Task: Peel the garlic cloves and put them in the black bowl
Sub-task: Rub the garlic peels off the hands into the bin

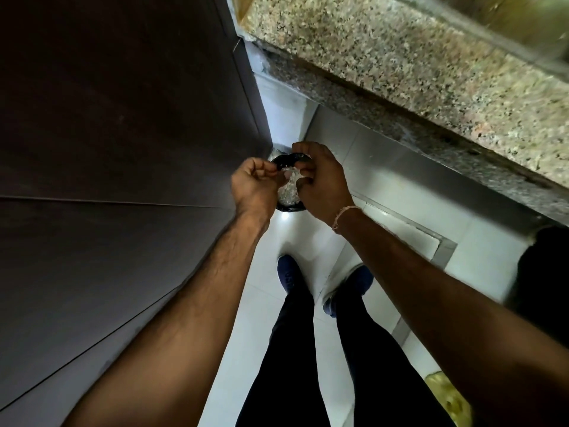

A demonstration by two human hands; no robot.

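Note:
I am looking straight down at the floor. My left hand [257, 183] and my right hand [320, 180] are held close together above a small bin [288, 207] lined with a black bag. The bin holds whitish, papery scraps [288, 192]. The fingers of my left hand are curled toward the palm, and I see nothing in them. My right hand's fingers are curled too and pinch a whitish scrap of garlic peel [296, 179] at their tips. No garlic cloves and no black bowl are in view.
A speckled granite counter [400, 66] runs along the upper right, with steel cabinet fronts [400, 167] beneath it. A dark panel [123, 134] fills the left. My legs and blue shoes [288, 274] stand on white floor tiles. A yellowish object [446, 396] lies at the lower right.

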